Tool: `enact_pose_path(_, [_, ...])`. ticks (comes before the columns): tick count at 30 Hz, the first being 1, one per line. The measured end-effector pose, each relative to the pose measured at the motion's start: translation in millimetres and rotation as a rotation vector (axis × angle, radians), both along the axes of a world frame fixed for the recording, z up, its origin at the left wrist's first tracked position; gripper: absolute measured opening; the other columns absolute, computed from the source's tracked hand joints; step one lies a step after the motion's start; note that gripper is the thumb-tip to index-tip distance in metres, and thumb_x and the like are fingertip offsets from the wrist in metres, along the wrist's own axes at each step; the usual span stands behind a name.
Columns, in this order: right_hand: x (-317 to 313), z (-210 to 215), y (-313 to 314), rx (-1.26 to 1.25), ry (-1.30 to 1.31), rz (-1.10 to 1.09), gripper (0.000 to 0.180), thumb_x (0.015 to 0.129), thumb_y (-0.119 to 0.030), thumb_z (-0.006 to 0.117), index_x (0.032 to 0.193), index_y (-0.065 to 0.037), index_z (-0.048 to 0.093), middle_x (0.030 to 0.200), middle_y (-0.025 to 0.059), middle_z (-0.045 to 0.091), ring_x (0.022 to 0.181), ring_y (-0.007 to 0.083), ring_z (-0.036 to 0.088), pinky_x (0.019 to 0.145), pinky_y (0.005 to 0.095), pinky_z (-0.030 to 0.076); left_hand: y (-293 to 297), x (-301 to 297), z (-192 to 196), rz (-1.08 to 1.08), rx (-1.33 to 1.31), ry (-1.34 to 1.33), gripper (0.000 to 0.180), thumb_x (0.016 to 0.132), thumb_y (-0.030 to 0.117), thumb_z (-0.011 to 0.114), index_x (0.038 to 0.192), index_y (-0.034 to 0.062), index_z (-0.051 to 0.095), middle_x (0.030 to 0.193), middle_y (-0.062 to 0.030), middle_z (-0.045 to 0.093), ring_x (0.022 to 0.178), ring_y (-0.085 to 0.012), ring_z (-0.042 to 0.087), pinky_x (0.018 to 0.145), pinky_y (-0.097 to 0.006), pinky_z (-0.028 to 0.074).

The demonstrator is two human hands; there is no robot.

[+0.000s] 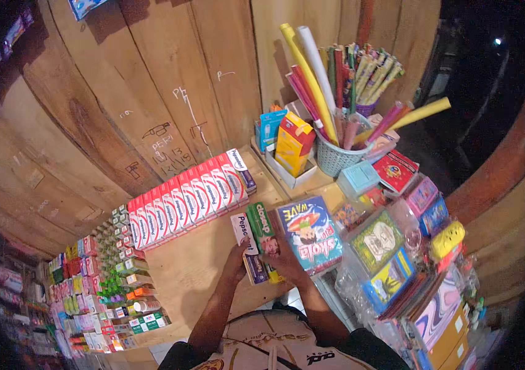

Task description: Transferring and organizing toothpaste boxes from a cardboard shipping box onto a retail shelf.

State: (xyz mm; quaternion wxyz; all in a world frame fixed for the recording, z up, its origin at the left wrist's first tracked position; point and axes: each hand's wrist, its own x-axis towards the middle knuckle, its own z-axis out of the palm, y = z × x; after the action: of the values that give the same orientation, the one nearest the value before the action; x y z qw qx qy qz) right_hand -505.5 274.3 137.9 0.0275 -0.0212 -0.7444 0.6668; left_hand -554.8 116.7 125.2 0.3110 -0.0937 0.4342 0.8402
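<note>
Near the front edge of the wooden shelf, my left hand point(236, 261) is closed on the lower end of a white toothpaste box point(243, 229). My right hand point(283, 261) wraps round the lower end of a green toothpaste box point(259, 219), right beside the white one. A dark purple box point(254, 270) shows between my two hands, and a bit of yellow packaging point(274, 275) lies below my right fingers. My fingertips are partly hidden by the boxes. Left of my hands, a long row of red and white toothpaste boxes point(182, 200) stands packed together.
Bare wooden shelf point(185, 265) lies left of my left arm. Small bottles and boxes point(114, 287) crowd the left end. A wrapped picture book pack point(310, 234) sits right of my hands, with a basket of paper rolls point(336, 157) behind. Plank walls point(170, 74) close the back.
</note>
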Motion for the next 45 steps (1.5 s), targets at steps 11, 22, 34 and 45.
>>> enact_pose_path(11, [-157,8,44,0.126,0.120,-0.047,0.018,0.068,-0.005,0.068,0.078,-0.004,0.053,0.069,0.0028,0.051,0.065,0.0129,0.049,0.061,0.0287,0.043,-5,-28,-5,0.072,-0.070,0.024,0.048,0.093,0.045,0.050,0.121,0.0062,0.052,0.076,-0.0040,0.058,0.066,-0.0150,0.060,0.059,-0.029,0.052])
enact_pose_path(22, [-275,-74,67,0.570,0.024,-0.036,0.025,0.070,-0.025,0.067,0.076,-0.002,0.061,0.083,0.0175,0.065,0.082,0.0330,0.063,0.070,0.0392,0.050,-13,-47,-43,0.069,-0.092,-0.054,0.047,0.092,0.044,0.051,0.119,0.0044,0.051,0.076,-0.0058,0.061,0.066,-0.0178,0.063,0.059,-0.032,0.054])
enact_pose_path(34, [-305,-108,54,0.521,-0.038,-0.048,0.026,0.075,-0.017,0.060,0.096,-0.001,0.057,0.093,0.0240,0.063,0.094,0.0401,0.059,0.080,0.0457,0.048,-27,-32,-53,0.097,-0.112,-0.177,0.049,0.090,0.041,0.057,0.120,0.0027,0.050,0.079,-0.0064,0.057,0.069,-0.0183,0.060,0.062,-0.033,0.053])
enact_pose_path(45, [-311,-98,56,0.581,-0.023,-0.082,0.039,0.079,-0.023,0.066,0.109,0.001,0.059,0.096,0.0258,0.063,0.093,0.0390,0.062,0.079,0.0427,0.050,-30,-43,-54,0.126,-0.141,-0.139,0.048,0.090,0.042,0.056,0.117,0.0028,0.050,0.080,-0.0066,0.057,0.068,-0.0173,0.060,0.060,-0.032,0.053])
